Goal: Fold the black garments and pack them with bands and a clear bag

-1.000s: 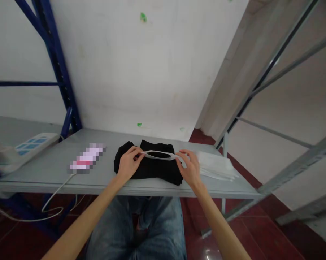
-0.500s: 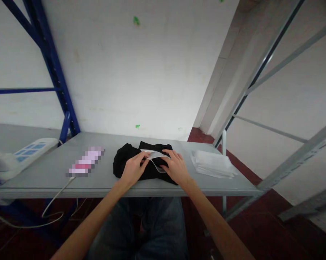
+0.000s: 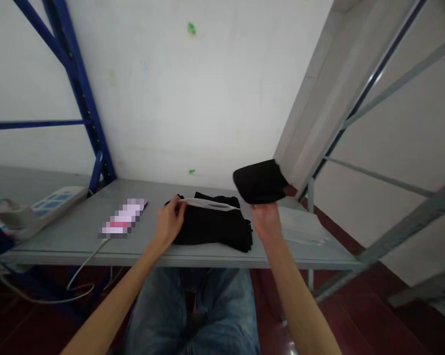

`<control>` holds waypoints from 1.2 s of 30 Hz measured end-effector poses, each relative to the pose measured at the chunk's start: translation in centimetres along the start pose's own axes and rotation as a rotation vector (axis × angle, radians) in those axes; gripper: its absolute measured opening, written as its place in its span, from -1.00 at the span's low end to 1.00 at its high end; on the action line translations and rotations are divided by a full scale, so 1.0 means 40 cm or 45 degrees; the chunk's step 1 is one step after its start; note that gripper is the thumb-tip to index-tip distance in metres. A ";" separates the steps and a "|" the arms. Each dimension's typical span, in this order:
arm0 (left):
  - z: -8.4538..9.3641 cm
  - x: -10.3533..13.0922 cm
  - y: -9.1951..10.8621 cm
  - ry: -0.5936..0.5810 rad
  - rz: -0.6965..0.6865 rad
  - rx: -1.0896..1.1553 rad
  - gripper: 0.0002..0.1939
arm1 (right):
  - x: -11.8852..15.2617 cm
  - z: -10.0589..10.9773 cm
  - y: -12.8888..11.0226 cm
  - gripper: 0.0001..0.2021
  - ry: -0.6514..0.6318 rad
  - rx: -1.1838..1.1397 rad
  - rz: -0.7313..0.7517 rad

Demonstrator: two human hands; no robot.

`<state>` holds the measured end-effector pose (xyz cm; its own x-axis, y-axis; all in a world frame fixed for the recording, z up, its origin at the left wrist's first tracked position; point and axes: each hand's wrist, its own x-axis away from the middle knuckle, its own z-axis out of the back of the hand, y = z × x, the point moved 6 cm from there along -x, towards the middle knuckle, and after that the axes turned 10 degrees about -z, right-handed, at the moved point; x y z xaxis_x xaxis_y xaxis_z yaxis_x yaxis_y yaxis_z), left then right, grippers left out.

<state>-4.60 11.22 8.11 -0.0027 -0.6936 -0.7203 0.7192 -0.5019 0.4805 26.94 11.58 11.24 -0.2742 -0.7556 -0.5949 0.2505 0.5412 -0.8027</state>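
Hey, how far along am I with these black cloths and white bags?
Done: the folded black cloth looks neatly folded, and the open bag has its mouth parted. In hand: your right hand holds that cloth up; your left hand pinches the bag's edge. Left, it seems: bagging that cloth, then probably the black pile, with spare bags alongside.

Storeroom or workshop corner | blue metal rack frame (image 3: pixel 84 93), left | grey metal-edged bench (image 3: pixel 85 246), near | scuffed white wall (image 3: pixel 192 98), far | dark red tiled floor (image 3: pixel 340 315)
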 end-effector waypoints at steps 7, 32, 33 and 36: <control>0.091 -0.010 -0.086 0.362 0.288 0.211 -0.75 | -0.023 0.038 0.117 -0.67 0.077 -0.331 -0.296; -0.078 0.106 0.212 -0.132 -0.811 -0.217 -0.64 | 0.197 -0.045 -0.036 -0.74 -0.271 0.736 0.278; -0.085 0.112 0.235 -0.133 -0.895 -0.192 -0.73 | 0.206 -0.053 -0.041 -0.74 -0.301 0.766 0.298; -0.097 0.118 0.267 -0.048 -0.972 -0.122 -0.85 | 0.223 -0.062 -0.048 -0.70 -0.406 0.838 0.345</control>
<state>5.75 4.60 7.91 -0.5450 -0.1909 -0.8164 0.5653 -0.8028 -0.1897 21.70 4.73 7.39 0.1306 -0.7518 -0.6463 0.7976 0.4669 -0.3819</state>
